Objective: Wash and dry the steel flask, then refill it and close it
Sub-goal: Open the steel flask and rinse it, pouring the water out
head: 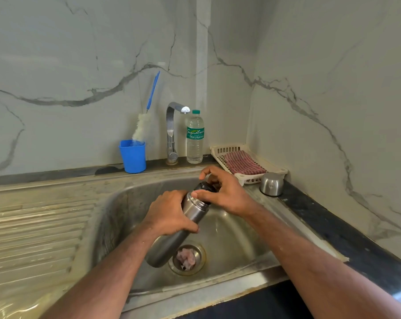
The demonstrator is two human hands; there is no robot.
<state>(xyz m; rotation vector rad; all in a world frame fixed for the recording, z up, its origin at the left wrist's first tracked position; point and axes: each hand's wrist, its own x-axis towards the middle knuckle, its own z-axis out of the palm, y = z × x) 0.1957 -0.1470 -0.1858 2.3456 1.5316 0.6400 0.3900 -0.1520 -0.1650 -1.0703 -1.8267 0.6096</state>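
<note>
Over the sink [116, 217], my left hand [169, 215] grips the tilted steel flask [179, 233]; my right hand [222, 192] pinches its black stopper [205, 188].

Flask [190, 212] tilted over sink [229, 238], left hand [169, 212] on body, right hand [220, 192] at stopper [205, 187]. Behind grip: tap [172, 132], bottle [194, 137]. Behind-left: cup [133, 156] holding brush [144, 125]. Right: rack [247, 164], cloth [243, 162] in it, cap [272, 184] before rack. Below: drain [188, 259].

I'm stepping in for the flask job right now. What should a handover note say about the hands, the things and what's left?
Left hand grips the steel flask, tilted over the sink.
Right hand grips the black stopper at its mouth.
Steel cap stands on the counter by the tray holding a checked cloth.
Bottle brush in blue cup; water bottle beside the tap.
Done: cap off.
Left: wash, dry, refill, close.
</note>
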